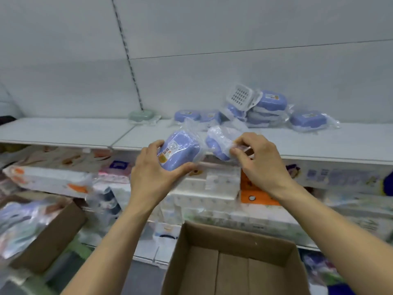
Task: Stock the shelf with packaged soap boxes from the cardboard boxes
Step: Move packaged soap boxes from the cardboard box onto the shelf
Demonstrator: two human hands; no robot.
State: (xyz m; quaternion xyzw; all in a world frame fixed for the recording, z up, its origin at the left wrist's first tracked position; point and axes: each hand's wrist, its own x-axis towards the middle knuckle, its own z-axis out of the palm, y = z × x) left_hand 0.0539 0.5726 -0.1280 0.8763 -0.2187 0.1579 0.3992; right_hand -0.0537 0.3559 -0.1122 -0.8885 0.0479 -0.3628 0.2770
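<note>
Carton (234, 260) bare inside; left box (42, 226) seemingly holds blurred wrapped packs.

Pale grey panelled back wall (212, 28)

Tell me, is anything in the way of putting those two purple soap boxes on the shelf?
Nothing visible blocks them. The left hand grips one wrapped soap box, the right hand pinches another soap box, and the white shelf just beyond them lies bare.

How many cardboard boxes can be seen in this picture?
2. One open cardboard box stands low in the centre, its visible part empty. A second cardboard box sits at lower left, holding wrapped packages. Others may be out of view.
</note>
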